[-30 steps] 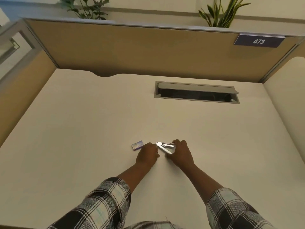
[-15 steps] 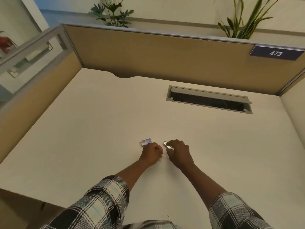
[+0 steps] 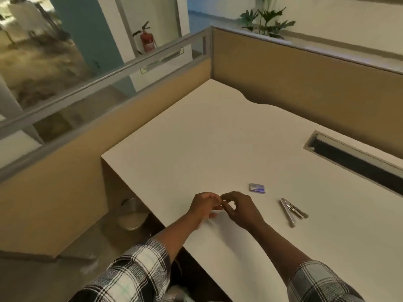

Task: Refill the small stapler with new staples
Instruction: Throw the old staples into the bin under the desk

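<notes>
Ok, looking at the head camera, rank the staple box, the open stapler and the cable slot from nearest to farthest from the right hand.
From the right hand:
1. Staple box, just beyond the hand and slightly to its right on the desk.
2. Stapler, lying splayed open farther to the right, untouched.
3. Cable slot, far right, toward the back partition.

No readable text, numbers or brand marks appear. The small purple and silver staple box (image 3: pixel 257 188) on the white bench (image 3: pixel 196 149) carries print too blurred to read, and the red fire extinguisher's (image 3: pixel 147 41) label is likewise illegible.
</notes>
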`<control>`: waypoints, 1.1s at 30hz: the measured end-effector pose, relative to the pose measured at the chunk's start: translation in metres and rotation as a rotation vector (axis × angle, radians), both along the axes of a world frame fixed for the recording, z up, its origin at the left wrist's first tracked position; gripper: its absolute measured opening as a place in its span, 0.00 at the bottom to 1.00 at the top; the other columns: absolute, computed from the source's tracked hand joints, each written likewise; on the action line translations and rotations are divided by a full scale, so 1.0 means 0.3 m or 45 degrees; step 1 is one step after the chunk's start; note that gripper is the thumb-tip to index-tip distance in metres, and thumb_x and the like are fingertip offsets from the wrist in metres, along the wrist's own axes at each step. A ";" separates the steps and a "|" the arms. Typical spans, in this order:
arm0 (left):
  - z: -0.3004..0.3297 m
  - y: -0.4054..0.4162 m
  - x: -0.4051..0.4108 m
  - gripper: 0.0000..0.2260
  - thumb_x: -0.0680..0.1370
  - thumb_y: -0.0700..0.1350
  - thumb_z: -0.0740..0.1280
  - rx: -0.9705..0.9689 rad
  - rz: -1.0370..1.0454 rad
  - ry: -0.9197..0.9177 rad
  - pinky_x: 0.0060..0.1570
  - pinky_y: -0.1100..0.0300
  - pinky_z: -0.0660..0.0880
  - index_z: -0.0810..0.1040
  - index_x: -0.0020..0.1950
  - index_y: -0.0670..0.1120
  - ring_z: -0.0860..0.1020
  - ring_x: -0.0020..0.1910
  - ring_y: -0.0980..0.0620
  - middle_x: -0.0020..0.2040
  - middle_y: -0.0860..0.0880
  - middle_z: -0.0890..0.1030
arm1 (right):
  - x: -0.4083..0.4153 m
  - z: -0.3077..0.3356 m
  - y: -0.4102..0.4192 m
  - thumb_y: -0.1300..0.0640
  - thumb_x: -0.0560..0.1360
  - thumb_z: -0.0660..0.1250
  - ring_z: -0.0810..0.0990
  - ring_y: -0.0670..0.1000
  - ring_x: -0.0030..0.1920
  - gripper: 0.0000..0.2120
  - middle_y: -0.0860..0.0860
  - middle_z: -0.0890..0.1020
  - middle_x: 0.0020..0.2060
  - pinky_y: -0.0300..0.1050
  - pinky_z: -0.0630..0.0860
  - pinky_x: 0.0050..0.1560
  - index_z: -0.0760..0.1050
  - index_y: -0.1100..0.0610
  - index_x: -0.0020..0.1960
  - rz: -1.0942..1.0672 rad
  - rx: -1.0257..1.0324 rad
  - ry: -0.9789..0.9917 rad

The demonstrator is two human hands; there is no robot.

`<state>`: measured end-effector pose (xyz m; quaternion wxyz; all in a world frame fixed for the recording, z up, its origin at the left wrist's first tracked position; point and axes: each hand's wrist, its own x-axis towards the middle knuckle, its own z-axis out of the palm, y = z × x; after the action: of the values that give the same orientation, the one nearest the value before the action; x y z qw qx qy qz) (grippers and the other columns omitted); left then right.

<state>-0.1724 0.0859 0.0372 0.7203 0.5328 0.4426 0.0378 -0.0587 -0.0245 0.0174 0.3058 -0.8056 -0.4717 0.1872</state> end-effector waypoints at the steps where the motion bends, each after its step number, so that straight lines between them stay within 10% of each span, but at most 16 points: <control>1: 0.003 0.017 -0.029 0.06 0.77 0.39 0.66 -0.008 0.027 -0.003 0.42 0.56 0.76 0.80 0.41 0.46 0.85 0.43 0.49 0.44 0.46 0.85 | -0.018 -0.002 0.025 0.48 0.76 0.67 0.81 0.44 0.47 0.10 0.45 0.85 0.48 0.29 0.67 0.43 0.82 0.50 0.54 0.028 0.009 -0.001; 23: -0.043 0.755 -0.777 0.07 0.73 0.39 0.72 0.074 0.424 0.052 0.37 0.60 0.75 0.82 0.36 0.49 0.85 0.39 0.53 0.36 0.49 0.85 | -0.675 0.026 0.872 0.54 0.75 0.68 0.81 0.49 0.47 0.06 0.47 0.85 0.47 0.44 0.76 0.48 0.82 0.51 0.50 0.484 -0.097 -0.196; 33: -0.065 0.894 -0.857 0.09 0.69 0.30 0.72 0.215 0.533 0.211 0.32 0.62 0.75 0.79 0.36 0.43 0.78 0.32 0.53 0.38 0.42 0.82 | -0.568 -0.097 1.084 0.48 0.80 0.58 0.63 0.58 0.74 0.27 0.56 0.62 0.76 0.53 0.65 0.71 0.59 0.52 0.76 0.563 -0.497 -0.530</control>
<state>-0.4296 0.3542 0.0178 0.6109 0.4891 0.5963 0.1791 -0.2290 0.3006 -0.0117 -0.0043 -0.7481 -0.6421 0.1674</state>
